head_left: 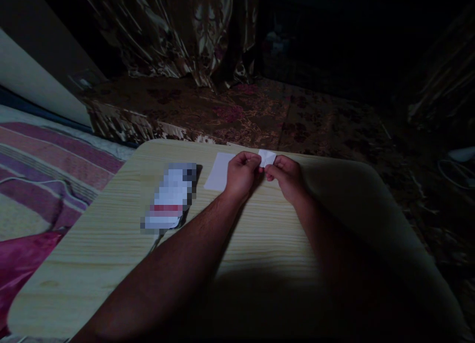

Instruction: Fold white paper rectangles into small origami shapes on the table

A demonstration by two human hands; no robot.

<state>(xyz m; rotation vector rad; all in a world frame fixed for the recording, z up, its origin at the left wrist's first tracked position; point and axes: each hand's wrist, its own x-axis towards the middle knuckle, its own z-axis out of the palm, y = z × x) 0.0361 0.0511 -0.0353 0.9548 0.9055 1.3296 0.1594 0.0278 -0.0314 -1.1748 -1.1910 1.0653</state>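
Note:
A small folded piece of white paper (267, 158) is held up between my two hands near the far edge of the table. My left hand (240, 174) pinches its left side between thumb and fingers. At its lower right, my right hand (285, 174) grips it the same way. Creases show on the paper's face; its lower part is hidden by my fingertips. Flat on the table, partly behind my left hand, lies a white sheet of paper (217, 173).
The light wooden table (260, 244) has rounded corners. A blurred-out phone-like object (170, 194) with a cable lies left of my forearm. Striped bedding (67, 160) borders the table's left side; a patterned cloth-covered ledge (222, 110) and curtain (208, 31) stand behind. The right side is dark.

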